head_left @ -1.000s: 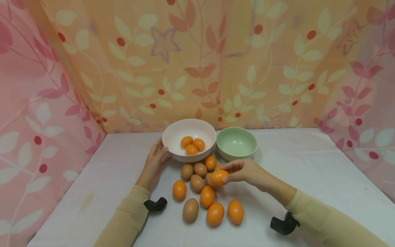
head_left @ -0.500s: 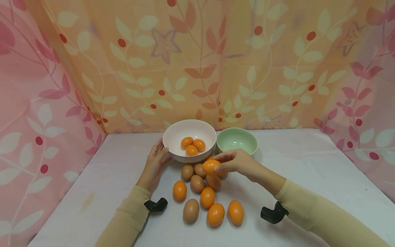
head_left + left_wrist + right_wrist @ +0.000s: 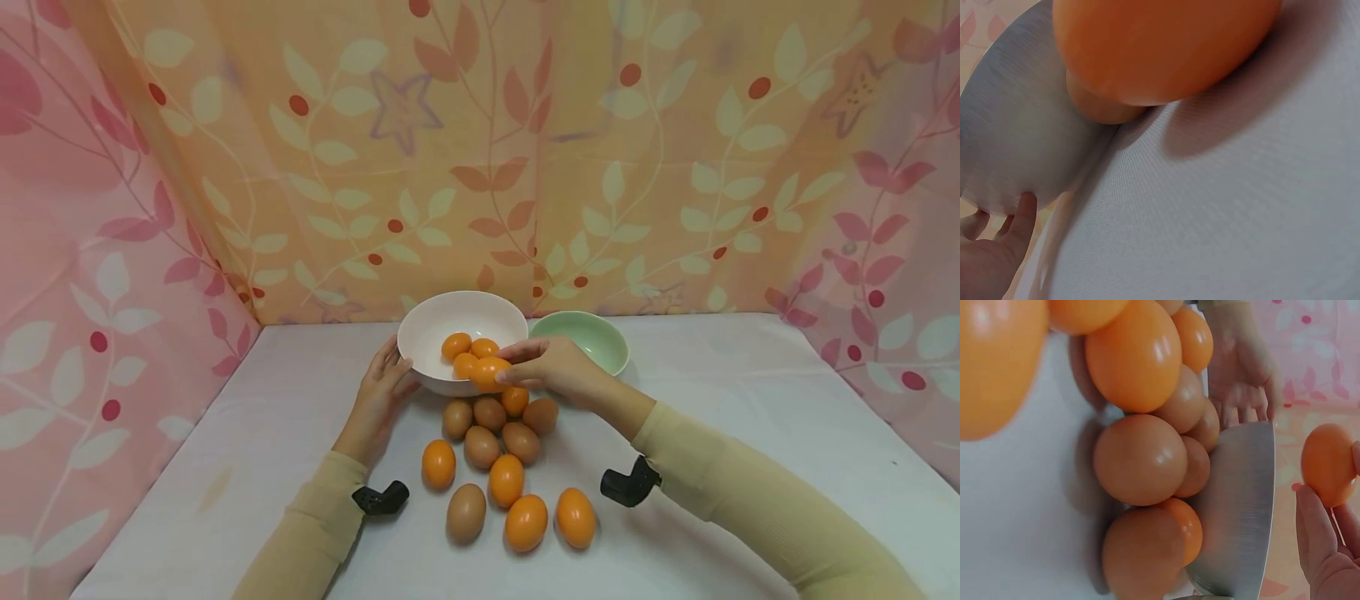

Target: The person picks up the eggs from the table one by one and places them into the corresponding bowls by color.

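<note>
Orange egg (image 3: 490,375) is raised at the near rim of the white bowl (image 3: 422,335), pinched by your right hand (image 3: 558,367); your left hand (image 3: 381,393) rests extended fingers against the bowl's side, apparently steadying it.

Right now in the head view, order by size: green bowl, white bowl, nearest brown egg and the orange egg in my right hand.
1. White bowl
2. Green bowl, partly covered by the right hand
3. Nearest brown egg and held orange egg: unranked; the brown one looks bigger but probably sits nearer the camera.
</note>
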Available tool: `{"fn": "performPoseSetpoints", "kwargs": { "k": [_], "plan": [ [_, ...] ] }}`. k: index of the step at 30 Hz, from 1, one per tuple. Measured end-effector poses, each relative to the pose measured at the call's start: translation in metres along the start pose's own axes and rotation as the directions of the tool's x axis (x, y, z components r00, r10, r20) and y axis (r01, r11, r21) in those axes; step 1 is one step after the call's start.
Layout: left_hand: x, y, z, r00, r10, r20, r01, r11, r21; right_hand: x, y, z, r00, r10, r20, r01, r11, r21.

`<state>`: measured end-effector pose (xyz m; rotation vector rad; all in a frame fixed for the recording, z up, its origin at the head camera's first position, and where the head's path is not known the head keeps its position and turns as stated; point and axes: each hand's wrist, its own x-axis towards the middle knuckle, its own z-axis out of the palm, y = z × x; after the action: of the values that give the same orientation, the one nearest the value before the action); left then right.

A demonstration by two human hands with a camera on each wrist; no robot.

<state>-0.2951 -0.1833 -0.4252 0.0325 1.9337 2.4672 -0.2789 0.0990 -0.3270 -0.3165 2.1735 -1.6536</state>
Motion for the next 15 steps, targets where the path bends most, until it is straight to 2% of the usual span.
{"fn": "performPoseSetpoints", "kwargs": {
  "k": [9,15],
  "plan": [
    [-0.002,0.0,0.0,1.0,0.015,0.0,-0.015,1.0,0.012,0.026,-0.006,0.008,0.999,-0.027,-0.038,0.027,1.0,-0.006],
    [-0.002,0.0,0.001,1.0,0.005,-0.006,-0.005,1.0,-0.001,0.042,-0.01,0.016,0.997,0.012,-0.074,-0.011,1.0,0.014]
  ]
}}
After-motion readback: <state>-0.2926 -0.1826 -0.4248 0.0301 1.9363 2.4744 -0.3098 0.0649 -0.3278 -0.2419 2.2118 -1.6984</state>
